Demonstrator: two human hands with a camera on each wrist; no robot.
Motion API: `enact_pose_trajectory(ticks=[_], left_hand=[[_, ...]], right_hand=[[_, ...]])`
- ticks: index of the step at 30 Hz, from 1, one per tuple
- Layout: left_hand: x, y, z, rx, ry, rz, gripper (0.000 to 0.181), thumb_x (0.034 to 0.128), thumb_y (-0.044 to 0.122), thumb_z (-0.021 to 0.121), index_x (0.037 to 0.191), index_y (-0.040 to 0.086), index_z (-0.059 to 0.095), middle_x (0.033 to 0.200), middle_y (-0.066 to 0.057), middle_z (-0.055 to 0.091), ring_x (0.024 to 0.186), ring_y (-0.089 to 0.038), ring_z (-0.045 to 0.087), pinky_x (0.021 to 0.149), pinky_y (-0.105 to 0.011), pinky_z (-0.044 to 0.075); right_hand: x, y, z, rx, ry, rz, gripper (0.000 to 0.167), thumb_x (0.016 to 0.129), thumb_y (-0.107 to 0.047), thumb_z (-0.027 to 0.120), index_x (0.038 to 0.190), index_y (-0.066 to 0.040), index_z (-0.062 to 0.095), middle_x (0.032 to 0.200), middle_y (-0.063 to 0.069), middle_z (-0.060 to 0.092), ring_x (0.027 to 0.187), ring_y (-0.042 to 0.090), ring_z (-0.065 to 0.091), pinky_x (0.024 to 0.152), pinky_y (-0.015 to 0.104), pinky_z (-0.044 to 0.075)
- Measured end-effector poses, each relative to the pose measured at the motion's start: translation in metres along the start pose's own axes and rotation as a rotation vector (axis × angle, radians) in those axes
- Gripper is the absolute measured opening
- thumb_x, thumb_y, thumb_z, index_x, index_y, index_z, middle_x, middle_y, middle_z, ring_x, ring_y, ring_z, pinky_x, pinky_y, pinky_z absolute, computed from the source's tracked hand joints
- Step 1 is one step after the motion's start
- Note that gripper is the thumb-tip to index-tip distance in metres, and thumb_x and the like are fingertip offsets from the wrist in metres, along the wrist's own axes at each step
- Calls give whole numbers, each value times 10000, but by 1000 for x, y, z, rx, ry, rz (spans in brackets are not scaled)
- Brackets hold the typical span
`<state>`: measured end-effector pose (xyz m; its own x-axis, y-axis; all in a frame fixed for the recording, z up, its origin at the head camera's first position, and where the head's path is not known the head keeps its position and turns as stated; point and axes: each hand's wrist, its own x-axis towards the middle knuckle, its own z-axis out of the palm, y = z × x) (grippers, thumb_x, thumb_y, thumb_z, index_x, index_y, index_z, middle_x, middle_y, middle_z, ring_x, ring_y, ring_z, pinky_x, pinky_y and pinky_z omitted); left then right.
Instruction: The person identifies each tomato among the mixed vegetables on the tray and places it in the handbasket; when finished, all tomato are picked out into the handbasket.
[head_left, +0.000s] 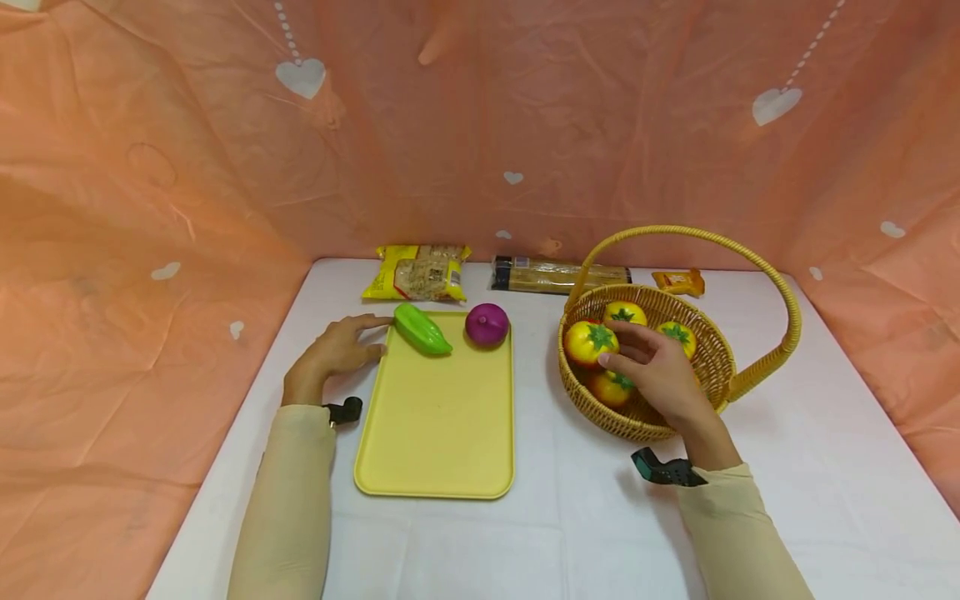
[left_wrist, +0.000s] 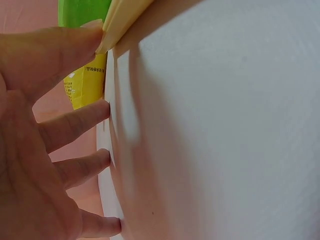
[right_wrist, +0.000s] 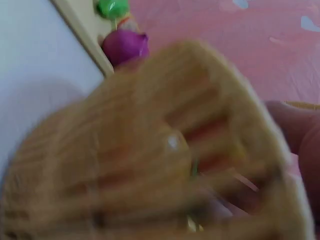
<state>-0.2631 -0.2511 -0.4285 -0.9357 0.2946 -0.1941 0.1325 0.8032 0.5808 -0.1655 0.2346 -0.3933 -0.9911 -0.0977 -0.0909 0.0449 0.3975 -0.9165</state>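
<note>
My right hand [head_left: 662, 373] reaches into a wicker basket [head_left: 722, 350] and pinches a yellow-red toy tomato [head_left: 589, 343] with a green leafy top between thumb and fingers. Several similar tomatoes lie around it in the basket. In the right wrist view the basket's woven wall [right_wrist: 115, 145] is blurred and hides most of that hand. On the left, my left hand [head_left: 341, 348] spreads at the edge of a yellow tray [head_left: 438, 433], its thumb [left_wrist: 55, 52] against the rim and other fingertips on the table. A green ridged toy vegetable [head_left: 422, 330] and a purple onion [head_left: 487, 325] lie at the tray's far end.
Along the back of the white table lie a yellow food packet [head_left: 417, 273], a long pack of noodles [head_left: 558, 275] and a small orange packet [head_left: 679, 282]. The basket's tall handle [head_left: 787, 317] arches over its right side. Orange cloth hangs around the table.
</note>
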Motion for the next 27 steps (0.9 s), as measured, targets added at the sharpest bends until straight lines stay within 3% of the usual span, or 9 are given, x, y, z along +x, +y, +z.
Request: enact_pose_trajectory(ticks=[5,8,18,22,27], left_hand=[[-1,1,0,-2,-5,-2,587,1048,240,695,1616,167,564,1703,-235,454,1608,-569,283,1269,-784,243],[-1,2,-1,-3,-3,4,587,1046,231,696,1614,160,565,1692,-250,461,1605,-566,295,1272,-776,249],[-3,2,0,-5,-10,-13,586,1054,245,689,1619,157,559,1711,-234,442,1609,-585,260,1265,-798,227],[-2,2,0,-2,-4,-14,587,1053,252,689,1618,163,560,1705,-238,449,1607,-585,266,1264,-796,232],[-3,0,-5,18,23,19,573,1060,211,669,1616,131,553,1664,-272,488,1590,-556,336,1285,-743,264]], right_hand=[[-8,-1,-11,-212,-40,-25,591,1020,-283,805,1527,-46,617,1516,223,658,1388,432,658,1059,391,611],[-8,0,-9,-266,-44,-46,580,1002,-274,827,1494,-29,639,1468,230,692,1342,434,689,1086,547,592],[-3,-4,0,-540,4,-105,580,917,-334,901,1398,-56,734,1297,226,768,1214,431,708,1046,625,566],[-3,-3,-1,-563,-13,-96,605,922,-355,895,1420,-55,724,1355,237,747,1248,454,693,1059,642,563],[-7,-5,-6,-548,26,-115,578,960,-316,860,1452,-57,702,1421,227,722,1304,468,675,1082,653,551]])
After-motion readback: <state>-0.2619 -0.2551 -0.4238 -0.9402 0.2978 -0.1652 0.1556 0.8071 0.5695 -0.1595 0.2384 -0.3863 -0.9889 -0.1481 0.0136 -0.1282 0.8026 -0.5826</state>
